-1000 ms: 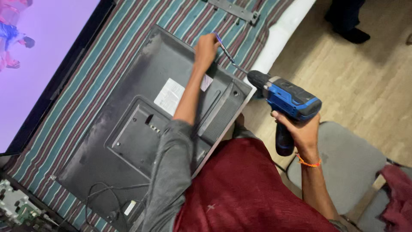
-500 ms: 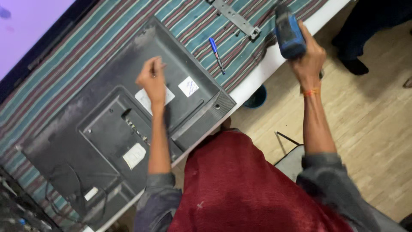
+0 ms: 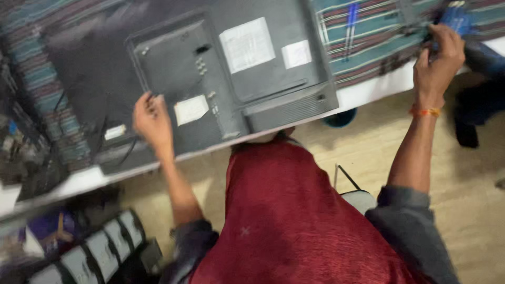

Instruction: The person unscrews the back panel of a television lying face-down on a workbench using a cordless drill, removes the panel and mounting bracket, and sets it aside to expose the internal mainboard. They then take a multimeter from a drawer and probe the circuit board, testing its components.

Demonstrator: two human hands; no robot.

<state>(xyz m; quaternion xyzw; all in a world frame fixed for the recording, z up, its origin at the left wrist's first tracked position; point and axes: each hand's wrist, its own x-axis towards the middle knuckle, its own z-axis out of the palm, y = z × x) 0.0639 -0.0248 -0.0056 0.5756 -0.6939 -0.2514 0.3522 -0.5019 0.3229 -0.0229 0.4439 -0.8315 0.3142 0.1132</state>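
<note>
A dark grey flat television (image 3: 263, 89) lies face down on a striped cloth (image 3: 379, 42), its back panel with white stickers facing up. My left hand (image 3: 152, 118) rests on the panel near its lower left edge, beside a white sticker and some black cables. Its fingers are curled, and blur hides whether they hold anything. My right hand (image 3: 439, 58) reaches to the far right and grips the blue power drill (image 3: 456, 18) at the cloth's edge. A blue screwdriver (image 3: 351, 21) lies on the cloth between the television and the drill.
The white table edge (image 3: 368, 97) runs in front of my red-clad lap. Dark clutter and boards (image 3: 26, 158) lie at the left. Grey blocks (image 3: 89, 252) sit at the lower left, a blue round thing (image 3: 339, 118) under the table, and another person's dark shoe (image 3: 467, 134) on the wooden floor.
My left hand slid from the middle of the panel down to its near left edge. My right hand carried the drill lower, onto the cloth at the far right. The view swung.
</note>
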